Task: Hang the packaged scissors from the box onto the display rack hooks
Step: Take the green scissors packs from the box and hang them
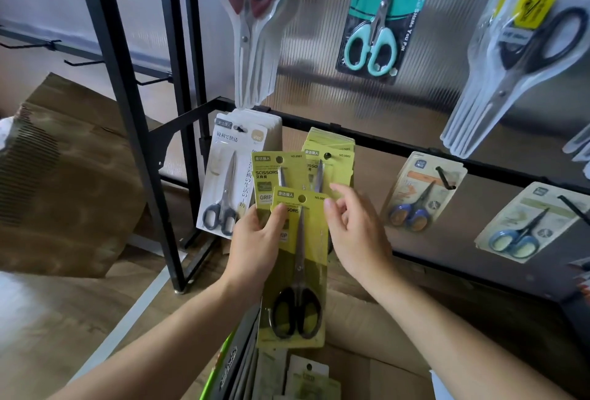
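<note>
A yellow-green cardboard pack of black-handled scissors (295,268) is taken as the landmark. Well to its left, a brown cardboard carton (73,182) is seen beside the black metal display rack (127,86). Just left of the pack and higher, a white carded pair of grey-handled scissors (228,176) is hung on the rack. The pack itself is held upright by the left hand (255,246), whose fingers (277,216) are closed on its upper left edge, thumb on the front; a second yellow-green pack (271,176) is held behind it. Directly behind and above, a hanging stack of matching yellow-green packs (332,157) is seen on a hook. Just right of the pack's top, the right hand (354,233) is held loosely open, gripping nothing. Below the pack, an open cardboard box (360,345) with further packs is seen.
</note>
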A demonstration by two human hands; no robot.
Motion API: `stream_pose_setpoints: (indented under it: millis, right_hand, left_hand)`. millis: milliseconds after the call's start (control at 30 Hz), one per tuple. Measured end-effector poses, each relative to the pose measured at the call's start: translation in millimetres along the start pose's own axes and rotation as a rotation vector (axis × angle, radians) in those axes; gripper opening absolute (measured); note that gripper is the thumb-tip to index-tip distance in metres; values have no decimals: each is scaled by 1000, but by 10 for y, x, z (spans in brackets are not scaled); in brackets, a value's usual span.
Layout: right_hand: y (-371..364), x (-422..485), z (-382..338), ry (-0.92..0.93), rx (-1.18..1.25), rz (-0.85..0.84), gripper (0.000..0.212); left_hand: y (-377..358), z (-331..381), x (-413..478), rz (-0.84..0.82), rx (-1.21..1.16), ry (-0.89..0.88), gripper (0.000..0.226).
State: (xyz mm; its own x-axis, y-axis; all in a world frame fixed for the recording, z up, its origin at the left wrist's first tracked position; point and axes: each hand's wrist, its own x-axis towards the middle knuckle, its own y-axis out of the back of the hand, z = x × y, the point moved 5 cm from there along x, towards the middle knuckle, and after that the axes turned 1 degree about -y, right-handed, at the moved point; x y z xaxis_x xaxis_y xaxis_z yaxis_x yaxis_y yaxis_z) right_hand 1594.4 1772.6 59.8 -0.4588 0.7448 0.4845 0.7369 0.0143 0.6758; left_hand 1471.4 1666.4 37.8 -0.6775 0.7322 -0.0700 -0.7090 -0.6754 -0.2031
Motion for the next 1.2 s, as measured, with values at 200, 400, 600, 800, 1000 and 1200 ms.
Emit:
stream_pose_setpoints:
  millis: [200,400,600,800,1000,1200]
  right_hand:
    - [-68,78,-7,-183,246,-158,58]
    - [127,377,123,-207,430,102,43]
    - [110,571,118,-117,334,190,40]
    - [74,628,62,-111,163,216,40]
    - [151,606,-102,-58,-269,180,36]
    - [197,597,-48,84,-318,179,32]
  left_hand:
    - [-13,16,17,-22,-38,-5,15]
    - [265,-41,103,160,69,-43,24]
    - [417,148,124,273,119,-219,21]
    - [262,169,137,135,176,-260,20]
    - [4,24,195,-83,205,-100,26]
    - [-73,-141,334,-134,162,46,22]
